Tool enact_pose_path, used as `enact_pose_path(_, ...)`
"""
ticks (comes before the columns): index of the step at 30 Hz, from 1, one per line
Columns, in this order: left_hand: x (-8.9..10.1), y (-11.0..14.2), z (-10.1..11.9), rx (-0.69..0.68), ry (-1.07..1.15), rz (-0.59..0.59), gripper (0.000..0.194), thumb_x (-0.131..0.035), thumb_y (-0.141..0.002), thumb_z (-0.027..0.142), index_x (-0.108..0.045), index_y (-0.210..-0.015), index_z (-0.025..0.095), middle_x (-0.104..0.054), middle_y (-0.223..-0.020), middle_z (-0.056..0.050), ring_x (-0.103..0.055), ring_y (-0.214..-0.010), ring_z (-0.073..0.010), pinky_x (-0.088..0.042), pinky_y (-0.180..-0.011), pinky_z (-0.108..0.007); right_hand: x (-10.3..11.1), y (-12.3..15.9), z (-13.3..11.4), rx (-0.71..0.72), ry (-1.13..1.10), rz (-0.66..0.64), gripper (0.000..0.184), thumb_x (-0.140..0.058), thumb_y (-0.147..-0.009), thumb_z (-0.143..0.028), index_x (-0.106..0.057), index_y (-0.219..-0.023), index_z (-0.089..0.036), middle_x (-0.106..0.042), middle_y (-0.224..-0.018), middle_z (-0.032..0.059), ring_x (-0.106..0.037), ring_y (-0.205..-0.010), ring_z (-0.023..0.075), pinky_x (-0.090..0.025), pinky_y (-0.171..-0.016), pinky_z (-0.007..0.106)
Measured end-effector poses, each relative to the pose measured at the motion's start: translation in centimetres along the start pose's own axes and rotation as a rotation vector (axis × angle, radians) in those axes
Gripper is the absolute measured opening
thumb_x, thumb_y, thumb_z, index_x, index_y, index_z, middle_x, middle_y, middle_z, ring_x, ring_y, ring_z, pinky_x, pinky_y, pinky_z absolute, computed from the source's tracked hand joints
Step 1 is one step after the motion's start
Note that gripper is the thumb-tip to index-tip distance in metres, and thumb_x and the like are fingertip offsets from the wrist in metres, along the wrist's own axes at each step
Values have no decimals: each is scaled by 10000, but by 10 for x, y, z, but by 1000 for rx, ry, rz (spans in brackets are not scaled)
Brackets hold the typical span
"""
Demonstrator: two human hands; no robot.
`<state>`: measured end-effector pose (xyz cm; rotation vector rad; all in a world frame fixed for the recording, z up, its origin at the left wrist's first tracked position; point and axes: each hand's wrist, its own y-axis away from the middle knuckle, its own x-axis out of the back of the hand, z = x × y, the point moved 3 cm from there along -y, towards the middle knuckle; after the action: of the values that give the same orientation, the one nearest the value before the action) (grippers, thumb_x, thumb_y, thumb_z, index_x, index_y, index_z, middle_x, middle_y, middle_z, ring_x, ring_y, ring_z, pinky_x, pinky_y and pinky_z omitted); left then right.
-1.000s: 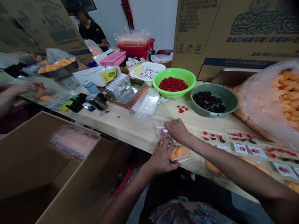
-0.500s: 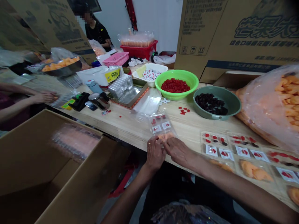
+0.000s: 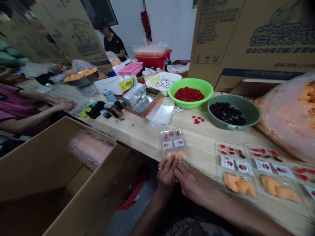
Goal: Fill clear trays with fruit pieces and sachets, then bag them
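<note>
A clear plastic tray pack [image 3: 173,145] with red pieces, two small sachets and orange pieces lies at the near edge of the wooden table [image 3: 137,134]. My left hand [image 3: 166,172] and my right hand [image 3: 192,181] meet at its near end, fingers pinched on the pack's edge. Several filled tray packs [image 3: 236,165] lie in a row to the right.
A green bowl of red pieces [image 3: 190,92], a grey-green bowl of dark pieces [image 3: 233,111] and a big bag of orange slices [image 3: 290,114] stand behind. An open cardboard box [image 3: 56,177] sits low on the left. Another person's arms [image 3: 44,109] work at the left; a second person sits far back.
Both hands drew together at the pack's near end; the pack now lies flat and lengthwise in front of me. The view tilted up and to the left.
</note>
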<state>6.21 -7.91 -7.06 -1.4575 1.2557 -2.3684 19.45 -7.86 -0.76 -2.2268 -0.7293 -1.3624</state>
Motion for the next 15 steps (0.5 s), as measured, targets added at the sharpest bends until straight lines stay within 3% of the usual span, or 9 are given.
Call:
enact_pose_path(3, 18, 13, -12, 175, -136, 97, 260, -543, -975, 211, -683, -1193, 203, -700, -1089, -102, -629, -1008, -207, -517, -854, -318, -5, -18, -10, 125, -8, 15, 404, -506, -811, 17, -572, -1186, -118, -577, -1176, 137, -518, -1126, 261, -488, -989, 401)
enact_pose_path(5, 23, 15, -23, 234, -218, 73, 229, -537, -968, 202, -722, -1102, 222, -678, -1005, -79, -609, -922, -191, -508, -754, -276, -8, -36, -11, 163, 2, -8, 429, -529, -815, 4, -551, -1229, -108, -576, -1181, 140, -513, -1134, 271, -495, -972, 406)
enact_pose_path(10, 16, -13, -78, 365, -318, -146, 310, -560, -887, 121, -749, -1079, 275, -638, -961, -56, -553, -843, -187, -433, -656, -246, -4, -76, 3, 119, 51, -25, 405, -558, -854, -47, -529, -1254, -99, -571, -1187, 154, -517, -1103, 275, -529, -856, 383)
enact_pose_path(13, 2, -39, -126, 517, -355, -290, 315, -556, -890, 180, -741, -1122, 287, -607, -1065, -63, -520, -836, -187, -382, -634, -254, 8, -74, 19, 23, 86, -18, 289, -544, -850, -57, -581, -1123, -144, -582, -1101, 130, -524, -1038, 267, -523, -735, 348)
enact_pose_path(15, -7, -57, -157, 575, -340, -313, 258, -555, -899, 251, -755, -1063, 257, -583, -1093, -73, -506, -876, -200, -395, -684, -273, 21, -58, 33, -71, 93, 6, 261, -541, -825, -46, -599, -1055, -157, -586, -1073, 118, -527, -1006, 254, -507, -737, 338)
